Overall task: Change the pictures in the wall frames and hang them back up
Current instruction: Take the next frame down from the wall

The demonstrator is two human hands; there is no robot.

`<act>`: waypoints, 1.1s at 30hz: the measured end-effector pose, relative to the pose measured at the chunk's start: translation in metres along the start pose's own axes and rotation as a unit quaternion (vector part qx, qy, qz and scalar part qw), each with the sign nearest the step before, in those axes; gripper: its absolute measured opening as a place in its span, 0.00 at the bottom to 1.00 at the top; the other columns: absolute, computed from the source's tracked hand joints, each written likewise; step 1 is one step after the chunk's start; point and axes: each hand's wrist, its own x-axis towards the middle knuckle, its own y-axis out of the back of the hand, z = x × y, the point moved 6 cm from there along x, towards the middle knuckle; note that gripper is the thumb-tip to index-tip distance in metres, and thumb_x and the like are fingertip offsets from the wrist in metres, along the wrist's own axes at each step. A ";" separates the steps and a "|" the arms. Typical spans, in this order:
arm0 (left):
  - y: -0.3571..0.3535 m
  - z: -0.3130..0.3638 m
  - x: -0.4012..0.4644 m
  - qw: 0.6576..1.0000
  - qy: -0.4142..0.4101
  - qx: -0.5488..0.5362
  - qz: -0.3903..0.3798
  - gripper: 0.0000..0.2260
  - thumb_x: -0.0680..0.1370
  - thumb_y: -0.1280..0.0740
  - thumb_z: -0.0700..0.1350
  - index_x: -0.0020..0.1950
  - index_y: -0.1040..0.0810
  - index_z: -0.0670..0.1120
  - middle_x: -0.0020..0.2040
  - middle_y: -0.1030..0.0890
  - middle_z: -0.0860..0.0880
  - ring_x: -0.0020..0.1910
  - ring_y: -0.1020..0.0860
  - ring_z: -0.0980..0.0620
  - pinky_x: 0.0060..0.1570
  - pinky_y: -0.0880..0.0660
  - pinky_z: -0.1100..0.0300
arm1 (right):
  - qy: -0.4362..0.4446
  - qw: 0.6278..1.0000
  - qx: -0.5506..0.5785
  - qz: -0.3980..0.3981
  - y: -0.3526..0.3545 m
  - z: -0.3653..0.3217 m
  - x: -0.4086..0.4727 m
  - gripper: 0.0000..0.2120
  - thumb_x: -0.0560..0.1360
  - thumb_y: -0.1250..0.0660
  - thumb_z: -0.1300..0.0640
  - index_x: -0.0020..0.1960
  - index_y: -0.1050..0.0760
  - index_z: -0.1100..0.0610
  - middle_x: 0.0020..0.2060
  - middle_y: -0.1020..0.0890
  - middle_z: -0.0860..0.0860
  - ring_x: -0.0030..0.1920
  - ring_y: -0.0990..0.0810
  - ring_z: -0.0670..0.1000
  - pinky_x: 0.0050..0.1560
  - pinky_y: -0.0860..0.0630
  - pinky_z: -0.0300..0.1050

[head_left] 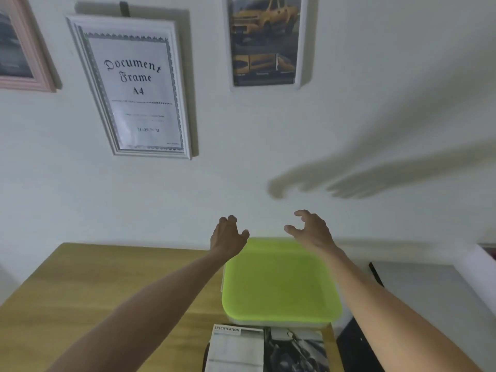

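Head view: a pale wall [375,76] is filling the upper part, with a wooden worktop [94,285] running along below it. Three frames are hanging on the wall. The white document frame [133,85], printed "Document Frame A4", is hanging left of centre, tilted. A pink frame [40,63] is sitting at the far left, cut by the picture's edge. A white frame with a yellow truck picture [265,40] is hanging right of centre, its top out of view.

I am holding both arms out toward the wall, below the frames. My left hand [228,236] is hanging in the air, its grip loosely curled and holding nothing. My right hand [311,229] is doing likewise, grip spread, thumb apart from the bent fingers, touching nothing.

A box with a green lid [279,285] is resting on the worktop beneath my hands. Printed sheets [265,350], one headed "SPECIFICATION", are lying just in front of it.
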 end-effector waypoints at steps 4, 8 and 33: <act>-0.054 -0.045 -0.013 0.995 0.058 0.017 -0.081 0.23 0.77 0.33 0.49 0.67 0.32 0.40 0.64 0.31 0.42 0.65 0.30 0.42 0.56 0.31 0.54 | -0.081 0.994 -0.041 -0.057 -0.041 0.069 -0.009 0.31 0.75 0.31 0.43 0.73 0.34 0.55 0.67 0.28 0.57 0.66 0.27 0.57 0.62 0.28 0.49; -0.090 -0.082 -0.019 0.979 0.122 0.074 -0.144 0.28 0.75 0.30 0.53 0.67 0.32 0.39 0.66 0.31 0.39 0.65 0.29 0.40 0.61 0.29 0.50 | -0.158 0.980 -0.070 -0.100 -0.066 0.124 -0.015 0.37 0.76 0.34 0.41 0.76 0.42 0.60 0.71 0.34 0.59 0.69 0.30 0.60 0.65 0.27 0.55; -0.110 -0.123 -0.013 0.940 0.295 -0.147 -0.083 0.15 0.64 0.19 0.42 0.46 0.18 0.37 0.47 0.18 0.42 0.46 0.21 0.43 0.42 0.24 0.54 | -0.323 0.941 -0.002 -0.097 -0.072 0.193 0.005 0.41 0.63 0.20 0.40 0.65 0.29 0.64 0.62 0.24 0.61 0.62 0.24 0.63 0.51 0.24 0.49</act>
